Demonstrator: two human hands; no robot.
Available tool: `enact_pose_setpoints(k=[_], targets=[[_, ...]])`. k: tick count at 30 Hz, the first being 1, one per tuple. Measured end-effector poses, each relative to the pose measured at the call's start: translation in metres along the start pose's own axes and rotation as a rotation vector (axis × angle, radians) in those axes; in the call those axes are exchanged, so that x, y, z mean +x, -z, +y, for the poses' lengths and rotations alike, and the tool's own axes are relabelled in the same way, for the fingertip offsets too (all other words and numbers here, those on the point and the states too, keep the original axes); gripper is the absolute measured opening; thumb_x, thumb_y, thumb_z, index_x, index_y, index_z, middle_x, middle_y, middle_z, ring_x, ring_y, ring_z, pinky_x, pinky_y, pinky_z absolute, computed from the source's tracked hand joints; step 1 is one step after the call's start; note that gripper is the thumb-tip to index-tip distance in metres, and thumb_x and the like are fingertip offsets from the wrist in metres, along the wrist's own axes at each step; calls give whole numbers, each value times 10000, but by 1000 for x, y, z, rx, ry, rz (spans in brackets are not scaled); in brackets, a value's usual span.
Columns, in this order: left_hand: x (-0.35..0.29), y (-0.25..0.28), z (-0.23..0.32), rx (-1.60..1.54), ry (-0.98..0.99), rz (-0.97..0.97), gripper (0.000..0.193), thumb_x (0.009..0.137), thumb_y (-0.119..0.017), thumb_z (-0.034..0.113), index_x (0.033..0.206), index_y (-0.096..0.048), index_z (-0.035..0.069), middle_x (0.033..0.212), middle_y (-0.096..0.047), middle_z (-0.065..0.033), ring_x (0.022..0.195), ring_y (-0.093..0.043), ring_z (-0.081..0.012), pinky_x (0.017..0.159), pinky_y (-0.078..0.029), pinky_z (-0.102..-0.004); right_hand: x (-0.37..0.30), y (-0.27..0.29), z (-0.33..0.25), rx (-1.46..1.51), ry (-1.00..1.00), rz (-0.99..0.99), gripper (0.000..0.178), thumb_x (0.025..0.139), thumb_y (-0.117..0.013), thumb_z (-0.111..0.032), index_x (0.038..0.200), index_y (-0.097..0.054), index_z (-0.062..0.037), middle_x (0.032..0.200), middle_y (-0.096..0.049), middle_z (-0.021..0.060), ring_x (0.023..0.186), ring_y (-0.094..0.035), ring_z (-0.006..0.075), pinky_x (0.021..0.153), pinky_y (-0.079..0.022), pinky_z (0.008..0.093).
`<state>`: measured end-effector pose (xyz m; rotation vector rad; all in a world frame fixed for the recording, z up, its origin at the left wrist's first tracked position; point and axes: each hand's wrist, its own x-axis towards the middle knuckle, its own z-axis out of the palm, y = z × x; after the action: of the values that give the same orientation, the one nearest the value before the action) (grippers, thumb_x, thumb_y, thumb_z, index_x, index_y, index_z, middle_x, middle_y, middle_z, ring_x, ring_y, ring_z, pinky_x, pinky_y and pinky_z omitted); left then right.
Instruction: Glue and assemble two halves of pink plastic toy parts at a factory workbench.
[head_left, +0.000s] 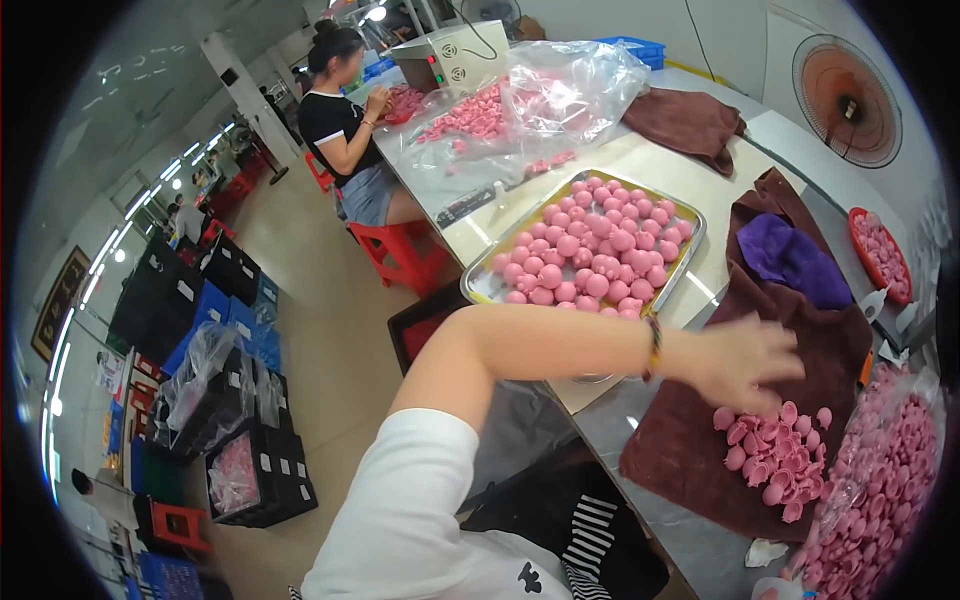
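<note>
**Workshop surface (640, 160), pink pieces (775, 455) in a heap, left hand (740, 365) spread wide beside them**

Lying loose on a brown cloth (675, 450) over the near end of the surface: the pink pieces, some rounded, some open like little cups. At the heap's far edge, the left hand, blurred, fingers splayed, palm hidden from view; impossible to tell whether touching the heap or not. Right hand out of frame. Around the left wrist, a thin coloured bracelet (655, 347).

Farther up on the same cloth, a crumpled purple cloth (790, 260). Just right of the heap, a clear plastic bag (885, 480) full of more pink pieces; beyond it, a red basket (855, 232) with a similar load. Past the forearm, a metal tray (698, 228) crowded with pink balls (600, 240).

At the far end, a co-worker (340, 120) in a dark top, on a red stool (405, 255), near scattered pink parts and clear plastic sheeting (580, 85). At right, a round fan (847, 100). To the left, on the floor (345, 400), stacked black crates (285, 480).
</note>
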<state>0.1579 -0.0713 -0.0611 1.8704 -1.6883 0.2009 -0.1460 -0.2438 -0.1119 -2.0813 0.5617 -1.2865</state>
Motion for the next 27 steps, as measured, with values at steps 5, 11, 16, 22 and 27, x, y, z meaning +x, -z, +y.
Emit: enact_pose_setpoints(k=[5,11,16,22,27], targets=[[-2,-51,24,-80,62,-174,746,718,-552,517,1277,-364,60,1315,-265,-300,1245,-222,-433,1012,-145,-552,-2,2,2,120,-100,-114,488,814,-586,-385,902,-550,94,800,-575,157,724,-532,234,662,-450,349],[-2,-47,36,-123,-20,-198,757,653,-615,521,1217,-406,61,1227,-370,-230,1172,-318,-385,943,-247,-521,-4,-1,-11,205,-114,-195,468,827,-571,-333,947,-530,117,876,-588,172,812,-555,243,721,-461,349],[-17,-52,38,35,-52,39,776,592,-685,471,1193,-411,66,1212,-365,-209,1149,-319,-386,929,-235,-542,-3,-2,-15,202,-121,-202,471,819,-586,-317,980,-521,121,890,-582,188,811,-556,250,718,-466,354],[-31,-45,27,61,315,23,939,581,-668,557,1234,-346,-36,1312,-161,-364,1262,-61,-498,995,-62,-611,-13,6,9,199,-148,-228,486,814,-601,-305,1012,-510,130,877,-577,175,775,-558,233,700,-470,350],[-34,-48,35,10,270,-35,918,609,-646,560,1221,-355,-60,1322,-203,-326,1266,-58,-491,1019,-74,-570,-16,8,16,167,-177,-223,478,809,-619,-284,1036,-511,123,878,-579,174,784,-559,230,711,-470,355]])
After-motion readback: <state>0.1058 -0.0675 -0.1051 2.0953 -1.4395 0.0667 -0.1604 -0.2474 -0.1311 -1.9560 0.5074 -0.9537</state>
